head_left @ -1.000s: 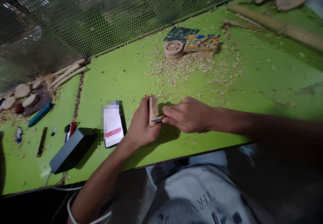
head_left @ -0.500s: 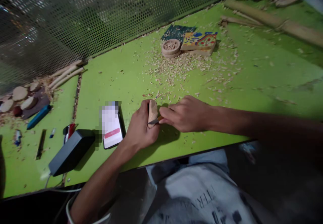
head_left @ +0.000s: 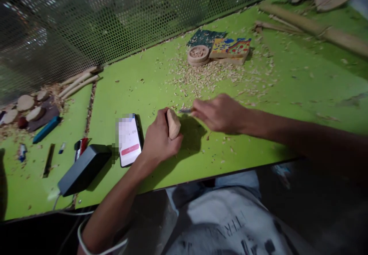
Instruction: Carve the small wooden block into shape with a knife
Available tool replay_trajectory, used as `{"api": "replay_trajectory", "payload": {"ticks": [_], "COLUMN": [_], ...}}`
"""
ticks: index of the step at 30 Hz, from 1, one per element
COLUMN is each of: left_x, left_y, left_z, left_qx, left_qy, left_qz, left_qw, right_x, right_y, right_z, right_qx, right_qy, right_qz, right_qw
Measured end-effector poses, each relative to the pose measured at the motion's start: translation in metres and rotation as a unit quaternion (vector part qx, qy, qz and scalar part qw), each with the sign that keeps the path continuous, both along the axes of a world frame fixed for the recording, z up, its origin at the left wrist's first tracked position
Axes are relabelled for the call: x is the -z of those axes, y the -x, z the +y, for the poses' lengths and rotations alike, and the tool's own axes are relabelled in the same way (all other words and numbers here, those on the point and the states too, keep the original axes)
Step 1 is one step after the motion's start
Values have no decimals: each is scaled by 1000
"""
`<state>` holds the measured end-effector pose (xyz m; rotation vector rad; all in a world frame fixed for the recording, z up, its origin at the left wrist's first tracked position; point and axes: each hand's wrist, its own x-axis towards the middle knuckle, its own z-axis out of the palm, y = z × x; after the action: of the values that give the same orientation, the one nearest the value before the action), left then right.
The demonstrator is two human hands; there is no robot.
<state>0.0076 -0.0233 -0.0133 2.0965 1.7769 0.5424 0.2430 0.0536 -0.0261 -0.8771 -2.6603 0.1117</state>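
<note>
Just to the right of the smartphone [head_left: 130, 144], as I stand watching, the person's left hand [head_left: 161, 140] is curled firmly round a whittled block of wood [head_left: 173, 124], leaving its pale upper face bare; I take it that this grip is meant to steady the piece while keeping that face exposed. Farther right of the phone, the right hand [head_left: 218, 113] is closed in a fist about a small knife [head_left: 185, 110], the handle mostly hidden by the fingers and the blade pointing toward the block's far end; whether it touches the wood, I can't tell. Beyond the phone and to its right, curled shavings [head_left: 204, 78] lie thickest by a round wooden dish [head_left: 198, 61] holding more of them, a painted wooden block [head_left: 231, 48] and a dark green sheet [head_left: 206, 36], set back perhaps to leave elbow room. The phone itself lies screen up, likely for easy glancing. Left of it, a black power brick [head_left: 83, 169] sits at a slant on the green table [head_left: 129, 86], and farther left, wooden discs [head_left: 25, 103] are grouped well apart from the hands.
</note>
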Motion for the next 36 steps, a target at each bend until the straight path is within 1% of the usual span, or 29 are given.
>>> {"api": "replay_trajectory", "payload": {"ticks": [2,4,8,12,18,21,22,23,25,26,27,28,29,31,34,36], "left_x": [1,1,2,3,5,2,0,-1,-4,-5,-5,-4,-3,0,3,4], "left_y": [0,-1,-4,-5,-4,-4,-4,-5,-6,-7,-7,-7,-6,-4,-1,-2], "left_z": [0,-1,-2,-2,-1,-5,-7,-9,-13,-14,-14,-12,-10,-5,0,-1], "left_qx": [-2,4,16,22,20,22,24,28,52,63,68,58,42,8,-20,-15], "left_qy": [-1,-3,-4,-18,-34,-30,-30,-30,-26,-18,-6,-7,-7,-8,-7,-9], "left_qz": [-10,-15,-6,15,42,40,40,40,35,30,25,34,44,65,77,75], "left_qw": [1000,1000,1000,999,998,999,998,998,998,997,997,998,998,998,997,997], "right_x": [0,0,1,3,5,1,-1,-2,-4,-4,-4,-4,-3,-3,-3,-2], "right_y": [12,18,17,17,21,20,17,12,-2,-10,-18,-23,-26,-23,-4,9], "right_z": [-21,-31,-30,-31,-42,-36,-29,-19,7,21,33,40,44,36,2,-19], "right_qx": [-62,-82,-68,-74,-66,-64,-51,-21,82,152,196,209,194,128,-1,-68], "right_qy": [-11,-13,-10,-10,-20,-19,-9,1,15,-1,-23,-34,-29,-5,21,23], "right_qz": [-9,-25,-55,-70,-56,-48,-49,-49,-40,-25,-11,4,12,15,-2,-20], "right_qw": [998,996,996,995,996,997,997,999,996,988,980,977,981,992,1000,997]}}
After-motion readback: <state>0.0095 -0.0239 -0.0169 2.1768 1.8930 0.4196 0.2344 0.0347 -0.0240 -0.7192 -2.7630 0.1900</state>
